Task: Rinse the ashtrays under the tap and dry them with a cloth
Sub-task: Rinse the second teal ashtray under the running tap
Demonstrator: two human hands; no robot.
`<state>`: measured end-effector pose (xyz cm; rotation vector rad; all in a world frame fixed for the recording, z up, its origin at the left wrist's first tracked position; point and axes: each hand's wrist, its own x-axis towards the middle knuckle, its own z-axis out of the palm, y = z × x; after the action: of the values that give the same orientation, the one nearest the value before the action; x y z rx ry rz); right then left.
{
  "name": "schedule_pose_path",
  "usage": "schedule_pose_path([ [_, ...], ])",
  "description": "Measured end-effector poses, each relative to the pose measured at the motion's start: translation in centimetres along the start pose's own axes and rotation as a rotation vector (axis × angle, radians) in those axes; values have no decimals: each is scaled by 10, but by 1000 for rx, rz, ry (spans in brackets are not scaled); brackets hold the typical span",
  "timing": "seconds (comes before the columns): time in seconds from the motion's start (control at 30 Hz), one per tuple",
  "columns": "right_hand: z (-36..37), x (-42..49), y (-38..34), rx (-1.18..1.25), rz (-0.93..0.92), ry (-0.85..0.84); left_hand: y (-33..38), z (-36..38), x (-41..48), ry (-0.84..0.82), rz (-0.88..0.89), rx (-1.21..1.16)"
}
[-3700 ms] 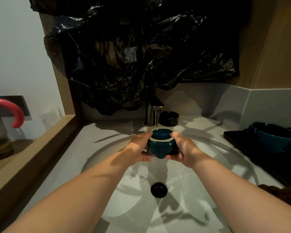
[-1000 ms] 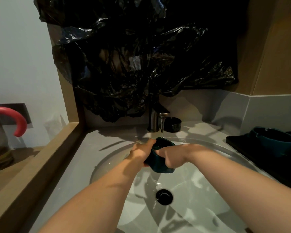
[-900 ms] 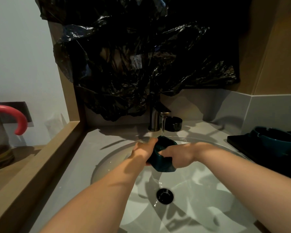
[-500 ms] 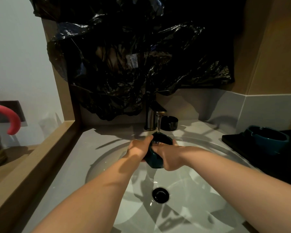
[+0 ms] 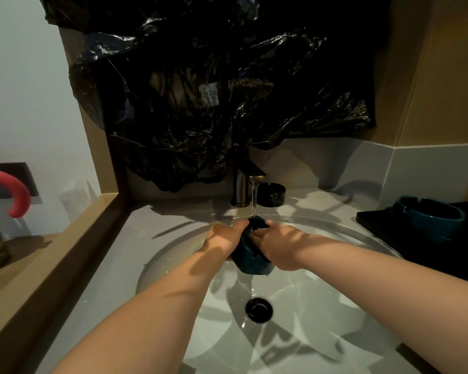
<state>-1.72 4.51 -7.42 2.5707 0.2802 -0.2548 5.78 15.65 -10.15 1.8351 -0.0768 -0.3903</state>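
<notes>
A dark teal ashtray [image 5: 250,259] is tilted on its side under the running tap [image 5: 250,184], over the white sink basin [image 5: 322,306]. My left hand [image 5: 223,240] grips its left side. My right hand [image 5: 277,245] lies over its right side with fingers reaching into the bowl where the water stream lands. A second teal ashtray [image 5: 428,220] stands on a black tray [image 5: 373,221] at the right. A black ashtray [image 5: 271,194] sits on the counter just right of the tap. No cloth is in view.
The black drain [image 5: 259,309] lies below my hands. Crumpled black plastic [image 5: 214,90] hangs over the wall behind the tap. A wooden ledge [image 5: 52,260] runs along the left, and a pink hooked handle [image 5: 15,193] shows at the far left.
The ashtray went from upright under the stream to tilted on its side. My right hand shifted from its outer side to over the rim, fingers inside.
</notes>
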Motion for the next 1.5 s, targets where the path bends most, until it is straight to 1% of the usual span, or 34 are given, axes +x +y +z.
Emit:
schedule_pose_path([
  [0.07, 1, -2, -1, 78, 55, -55, 0, -3, 1, 51, 23, -2],
  [0.17, -6, -8, -7, 327, 97, -94, -1, -6, 4, 114, 70, 57],
  [0.27, -16, -11, -10, 742, 81, -30, -1, -6, 1, 114, 81, 75],
  [0.37, -19, -12, -11, 1124, 73, 110, 0, -5, 2, 108, 71, 28],
  [0.4, -16, -12, -12, 1175, 93, 150, 2, -5, 0, 102, 67, -4],
  [0.43, -12, -13, -13, 1164, 115, 179, 2, -4, 0, 97, 65, -33],
  [0.5, -2, -17, -18, 994, 197, 189, 3, -3, -3, 91, 47, -55],
  [0.53, 1, -20, -20, 949, 239, 202, 3, -2, -5, 83, 35, -59],
  [0.6, 4, -23, -22, 1029, 280, 260, 5, 0, -8, 54, 4, -85],
  [0.7, 5, -20, -21, 1242, 389, 317, 5, 3, -9, -58, -100, -144],
  [0.8, 11, -18, -12, 1538, 563, 388, 4, 2, -12, -138, -129, -71],
  [0.9, 15, -17, -5, 1871, 625, 430, 0, -2, -11, -164, -144, -61],
  [0.97, 12, -16, -2, 2201, 631, 432, -3, -4, -10, -214, -165, -75],
  [1.03, 9, -17, 1, 2522, 597, 452, -6, -5, -9, -293, -181, -139],
  [1.13, 5, -22, 7, 2801, 556, 462, -6, -7, -7, -402, -187, -349],
  [1.2, 5, -27, 10, 2880, 545, 429, -4, -9, -7, -453, -143, -478],
  [1.27, 8, -30, 9, 2908, 549, 368, -1, -7, -12, -426, -129, -529],
  [1.3, 9, -29, 8, 2886, 560, 330, 0, -5, -14, -382, -142, -516],
  [1.4, 15, -24, 3, 2667, 558, 152, 0, -2, -18, -215, -180, -365],
  [1.47, 18, -20, 2, 2473, 563, 47, 0, -2, -19, -175, -189, -311],
  [1.5, 20, -17, 1, 2399, 571, 26, 0, -2, -18, -164, -194, -295],
])
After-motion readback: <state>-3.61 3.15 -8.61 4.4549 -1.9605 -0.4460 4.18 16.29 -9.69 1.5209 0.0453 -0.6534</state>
